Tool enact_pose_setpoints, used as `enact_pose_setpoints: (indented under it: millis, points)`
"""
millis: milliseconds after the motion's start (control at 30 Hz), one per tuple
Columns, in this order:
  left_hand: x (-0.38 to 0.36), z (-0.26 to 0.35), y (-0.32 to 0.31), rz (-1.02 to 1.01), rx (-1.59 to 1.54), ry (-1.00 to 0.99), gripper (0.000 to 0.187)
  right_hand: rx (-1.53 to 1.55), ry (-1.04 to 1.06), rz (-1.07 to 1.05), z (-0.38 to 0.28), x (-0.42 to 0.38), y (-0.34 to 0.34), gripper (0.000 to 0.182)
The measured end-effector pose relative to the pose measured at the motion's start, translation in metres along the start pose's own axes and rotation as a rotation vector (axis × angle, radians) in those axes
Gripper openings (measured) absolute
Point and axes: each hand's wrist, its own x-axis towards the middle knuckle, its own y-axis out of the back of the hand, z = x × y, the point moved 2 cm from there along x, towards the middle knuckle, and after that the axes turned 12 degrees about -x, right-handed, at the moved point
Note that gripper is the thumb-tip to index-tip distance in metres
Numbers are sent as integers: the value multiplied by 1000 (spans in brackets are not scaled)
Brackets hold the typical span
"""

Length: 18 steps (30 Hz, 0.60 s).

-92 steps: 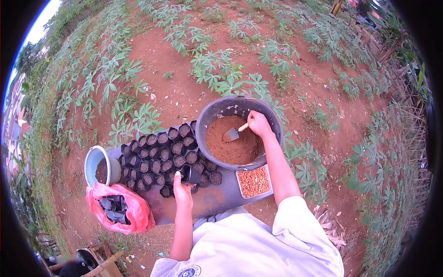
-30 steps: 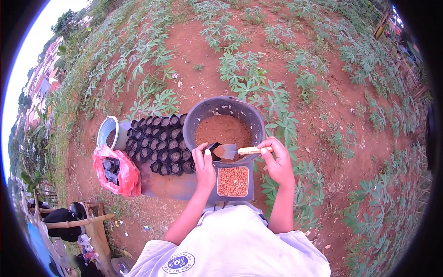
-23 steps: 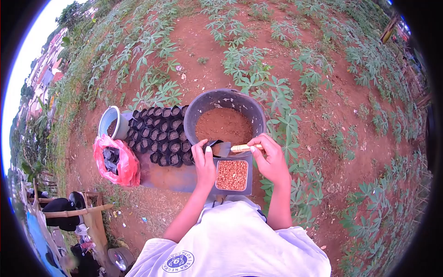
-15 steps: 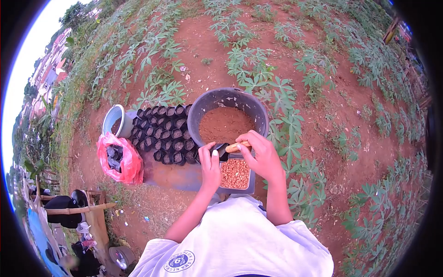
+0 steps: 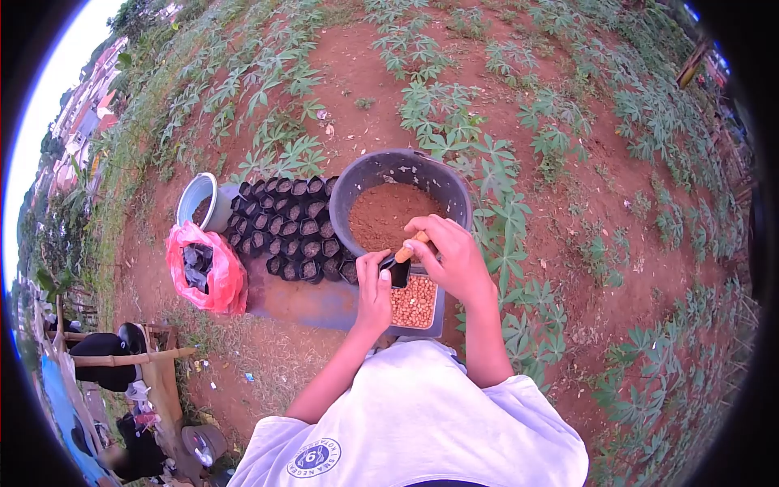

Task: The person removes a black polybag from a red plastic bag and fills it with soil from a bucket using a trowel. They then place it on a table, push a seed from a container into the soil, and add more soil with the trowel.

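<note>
My right hand (image 5: pixel 448 258) is closed around the short wooden handle (image 5: pixel 412 246) of a small tool, probably a hand trowel; its dark head is hard to tell from the black bag below. With my left hand (image 5: pixel 374 292) I pinch a small black planting bag (image 5: pixel 400 274) at its rim. Bag and tool meet between my two hands, just in front of a large dark bucket (image 5: pixel 344 219) of reddish-brown soil (image 5: pixel 393 213). Under them sits a clear square container (image 5: pixel 439 302) of tan seeds or kernels (image 5: pixel 412 304).
Rows of soil-filled black planting bags (image 5: pixel 284 227) stand on a board (image 5: pixel 300 304) left of the bucket. Beyond them are a pale bucket (image 5: pixel 213 213) with soil and a pink plastic bag (image 5: pixel 231 280) holding black plastic. Leafy plants (image 5: pixel 507 215) grow around on red ground.
The wooden handle has tilted from nearly level to steeper, its upper end swinging toward the soil bucket. My right hand has turned with it, and the black bag's dark side now shows more.
</note>
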Motion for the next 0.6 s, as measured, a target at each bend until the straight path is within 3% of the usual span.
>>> enact_pose_setpoints:
  millis: [200,600]
  points:
    - [0,4,-2,-70,59,43,43,-13,-9,-36,6,0,-3,16]
    - [9,-10,1,84,51,45,39,15,-30,-59,11,5,2,18]
